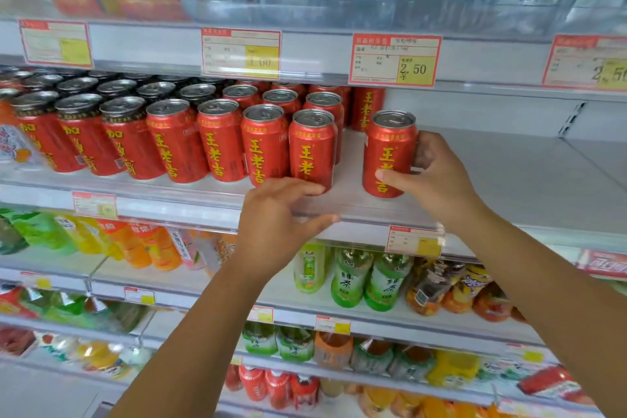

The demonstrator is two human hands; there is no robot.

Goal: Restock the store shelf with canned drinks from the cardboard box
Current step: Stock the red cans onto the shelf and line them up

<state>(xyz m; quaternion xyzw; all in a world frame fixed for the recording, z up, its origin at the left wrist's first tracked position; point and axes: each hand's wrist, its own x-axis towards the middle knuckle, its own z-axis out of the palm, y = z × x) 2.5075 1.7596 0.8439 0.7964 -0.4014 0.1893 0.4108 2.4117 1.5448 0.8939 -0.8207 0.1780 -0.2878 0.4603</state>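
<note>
Looking from the left, I see many red cans [84, 136] packed tight in rows on the middle shelf [509, 180]. They all stand up straight, and their silver tops shine. The rows go on to the right and end at the last can in the front row [312, 149].

My left hand [274, 224] is low in front of that last can. Its fingers are loose and spread, not wrapped round anything. The fingertips [317, 189] touch the bottom front of the can, and the thumb points right along the shelf's front edge.

Next comes a small bare gap on the shelf. Under it, one shelf down, stand green tea bottles [369, 278].

After the gap stands one more red can [390, 153]. It is upright on the shelf, near the front edge, apart from the rows. A price tag [395, 59] with "2.50" on it hangs above this can.

My right hand [437, 176] grips this can. The thumb lies across the front, low down, and the fingers curl round the right side.

To the right of that hand the shelf is white.
</note>
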